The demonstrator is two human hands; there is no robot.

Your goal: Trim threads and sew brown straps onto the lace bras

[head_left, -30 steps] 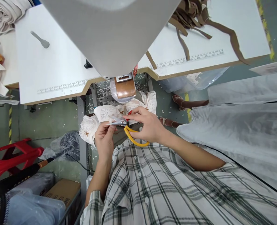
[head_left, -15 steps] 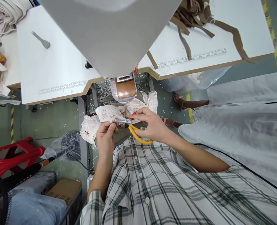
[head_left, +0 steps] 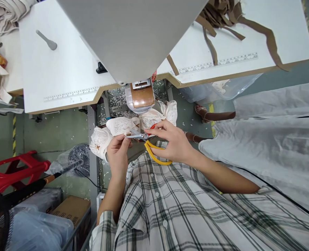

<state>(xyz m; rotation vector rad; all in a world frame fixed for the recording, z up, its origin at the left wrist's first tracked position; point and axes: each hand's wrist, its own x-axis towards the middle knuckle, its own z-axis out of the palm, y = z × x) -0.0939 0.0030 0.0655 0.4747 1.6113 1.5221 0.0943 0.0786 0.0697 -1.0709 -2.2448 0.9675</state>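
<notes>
My right hand [head_left: 174, 141] is closed around a pair of scissors [head_left: 158, 161] with yellow and red handles, its blades pointing left. Those blades are parted beside the fingertips of my left hand [head_left: 118, 150]. Between thumb and forefinger, the left hand pinches a small pale edge of a white lace bra [head_left: 121, 125]. Exactly where that edge joins the garment is hard to see. Across my lap lie more white lace cups, some with small brown bows, spreading to both sides of the hands.
Just beyond the lap stands a sewing machine [head_left: 141, 96] with a brown plate. Its white table [head_left: 65, 69] carries printed rulers and brown fabric strips [head_left: 222, 21]. A red stool [head_left: 15, 169] and plastic-wrapped items are at left. Pale sheeting [head_left: 261, 132] and another person's feet show at right.
The scissor blades look more clearly parted at the left fingertips. Both hands keep nearly the same places, and the whole view has shifted slightly.
</notes>
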